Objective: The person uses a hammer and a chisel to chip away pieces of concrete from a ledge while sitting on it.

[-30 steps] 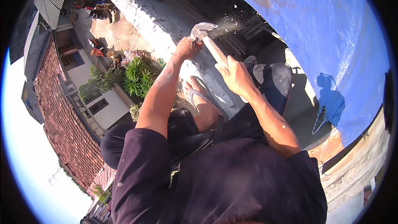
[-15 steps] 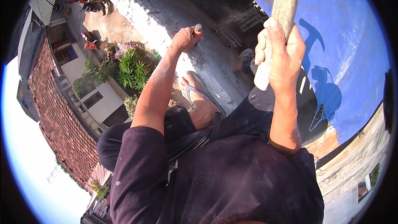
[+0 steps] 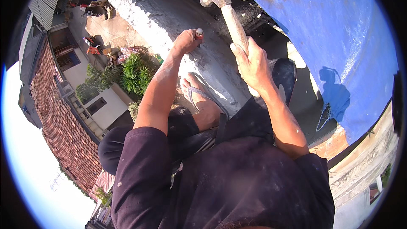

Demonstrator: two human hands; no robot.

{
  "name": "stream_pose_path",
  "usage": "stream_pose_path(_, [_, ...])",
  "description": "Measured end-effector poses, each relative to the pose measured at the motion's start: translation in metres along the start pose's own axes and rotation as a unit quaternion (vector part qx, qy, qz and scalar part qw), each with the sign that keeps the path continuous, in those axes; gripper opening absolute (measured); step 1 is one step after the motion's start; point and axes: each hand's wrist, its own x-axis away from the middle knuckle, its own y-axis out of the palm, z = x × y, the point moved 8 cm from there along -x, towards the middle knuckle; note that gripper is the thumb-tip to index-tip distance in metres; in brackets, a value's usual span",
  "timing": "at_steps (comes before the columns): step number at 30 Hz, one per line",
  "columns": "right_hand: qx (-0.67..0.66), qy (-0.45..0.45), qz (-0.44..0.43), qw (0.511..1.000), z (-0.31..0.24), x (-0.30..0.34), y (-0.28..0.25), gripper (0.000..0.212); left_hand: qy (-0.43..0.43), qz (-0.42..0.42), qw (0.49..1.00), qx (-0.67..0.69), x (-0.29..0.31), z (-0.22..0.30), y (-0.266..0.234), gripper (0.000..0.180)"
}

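My left hand is closed around a chisel with an orange-red handle and a rounded metal end that points up. Its blade is hidden beneath my fist, at the top of a rough whitish masonry wall. My right hand grips the worn wooden handle of a claw hammer. The metal hammer head is up and to the right of the chisel, apart from it, with the claw pointing right.
My sandalled foot rests beside the wall. A blue tarp slopes along the right, bearing my shadow. Left of the wall, the ground drops to a yard with green plants and a tile-roofed house. Dark space lies beyond the wall.
My right hand has swung the hammer down and to the left, so its head now shows closer to the chisel. My left hand has barely shifted.
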Motion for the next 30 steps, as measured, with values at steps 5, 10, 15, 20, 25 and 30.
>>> stream_pose_path(5, [-0.283, -0.160, 0.182, 0.928, -0.085, -0.011, -0.057, 0.031, 0.009, 0.017, 1.000, 0.007, -0.017, -0.002, 0.009, 0.031])
stream_pose_path(10, [-0.089, -0.152, 0.203, 0.963, 0.018, -0.011, 0.002, 0.029, 0.021, -0.009, 0.999, 0.036, -0.025, 0.017, 0.009, 0.030])
stream_pose_path(15, [0.143, 0.025, -0.028, 0.989, 0.060, -0.019, 0.035, 0.041, 0.027, 0.007, 0.999, 0.036, -0.027, 0.013, 0.010, 0.028])
stream_pose_path(20, [-0.110, -0.049, 0.096, 0.988, -0.045, -0.022, -0.020, 0.035, 0.023, 0.001, 0.999, 0.046, -0.018, 0.003, 0.009, 0.033])
stream_pose_path(25, [-0.176, -0.163, 0.211, 0.948, -0.008, -0.016, 0.005, 0.026, 0.032, 0.001, 0.999, 0.042, -0.024, 0.001, 0.015, 0.033])
stream_pose_path(30, [0.140, 0.036, -0.025, 0.989, 0.078, -0.014, 0.043, 0.040, 0.057, -0.009, 0.998, 0.008, -0.038, -0.001, 0.023, 0.025])
